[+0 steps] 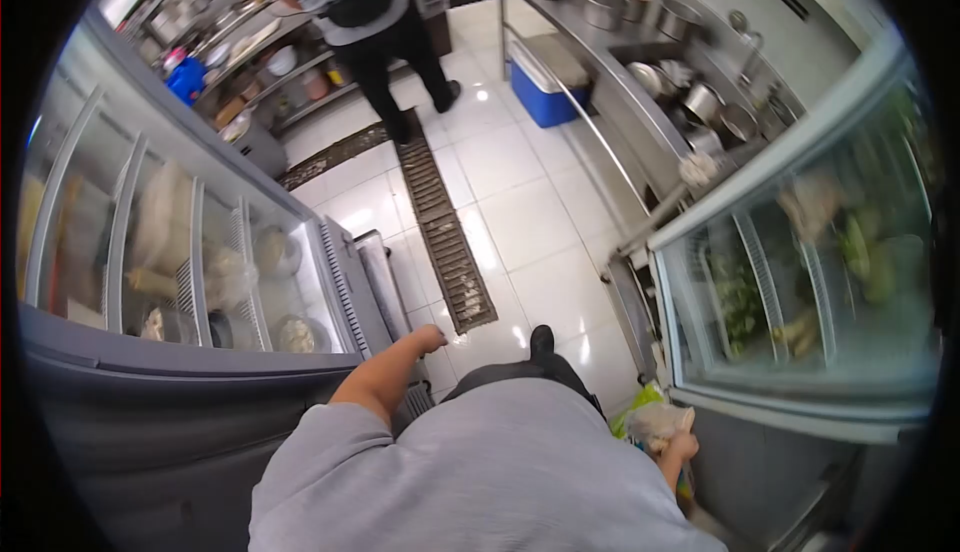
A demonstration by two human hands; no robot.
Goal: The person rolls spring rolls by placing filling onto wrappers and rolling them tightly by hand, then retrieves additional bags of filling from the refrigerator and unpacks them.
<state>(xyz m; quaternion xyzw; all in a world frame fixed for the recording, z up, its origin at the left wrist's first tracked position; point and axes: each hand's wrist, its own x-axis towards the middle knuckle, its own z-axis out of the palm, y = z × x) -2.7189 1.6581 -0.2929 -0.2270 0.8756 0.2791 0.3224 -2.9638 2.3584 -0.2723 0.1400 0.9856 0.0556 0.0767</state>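
My left hand (430,339) hangs in front of my body, over the white tiled floor near the drain grate; its fingers are small and curled, and whether anything is in them does not show. Down at my right side, my right hand (682,446) grips a clear plastic bag (657,421) with pale contents. A green and yellow bag (640,404) shows just behind it, and I cannot tell whether that hand holds it too. An open glass door (800,302) is beside my right arm, with greens seen through it.
A glass-fronted fridge (290,292) with containers stands at the left. A metal drain grate (440,222) crosses the floor. Ahead are a person (365,22) in a grey shirt, a blue cooler (540,92), and a steel counter (560,12) with pots and a full sink.
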